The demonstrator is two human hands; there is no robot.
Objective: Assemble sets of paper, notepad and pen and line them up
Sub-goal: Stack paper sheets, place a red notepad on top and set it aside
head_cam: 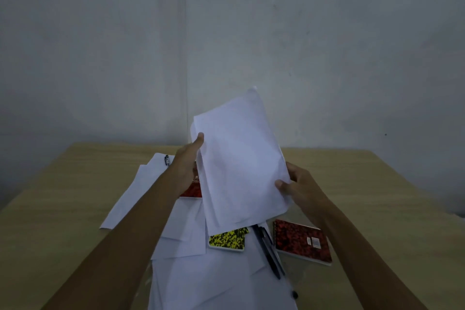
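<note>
Seemingly early on, both hands, left hand (187,166) and right hand (300,190), pinch a raised white paper sheaf (239,158), while beneath them mottled red and yellow notepads (302,241) and dark pens (268,250) lie jumbled, no sets lined up.

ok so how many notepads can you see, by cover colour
red notepads: 2, one right of the pens, one mostly hidden behind the left hand
yellow notepads: 1, partly under the held paper
total: 3
</note>
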